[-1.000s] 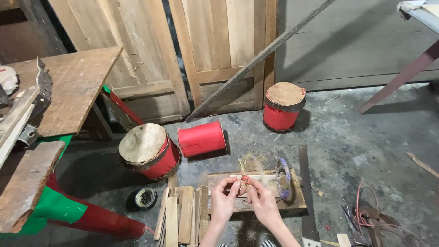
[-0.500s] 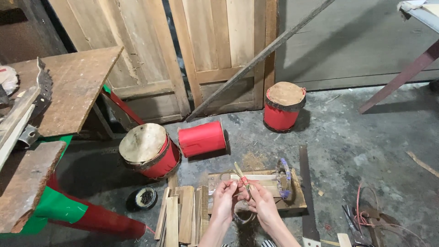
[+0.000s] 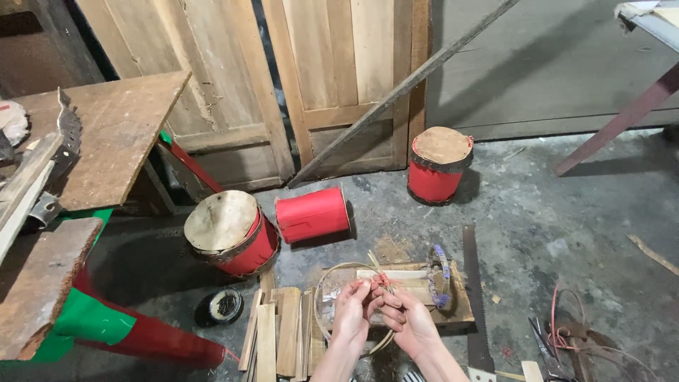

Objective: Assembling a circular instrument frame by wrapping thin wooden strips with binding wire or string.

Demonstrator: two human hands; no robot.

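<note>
At far left, a worn wooden surface (image 3: 117, 134) carried scrap boards. Below it on the concrete floor (image 3: 566, 233) lay a tape roll (image 3: 219, 306) and a row of wood slats (image 3: 279, 332). Behind them a red drum (image 3: 230, 233) sat tilted, skin head facing up, with a red cylinder (image 3: 312, 213) on its side just beside it. Left hand (image 3: 351, 308) and right hand (image 3: 408, 320) met over a low wooden block (image 3: 453, 315), both pinching a thin cane hoop (image 3: 332, 272) at a red tie (image 3: 385, 281). A wrapped ring (image 3: 438, 276) stood on the block. A handsaw (image 3: 475, 297) lay to its right. An upright red drum (image 3: 439, 165) stood farther back.
</note>
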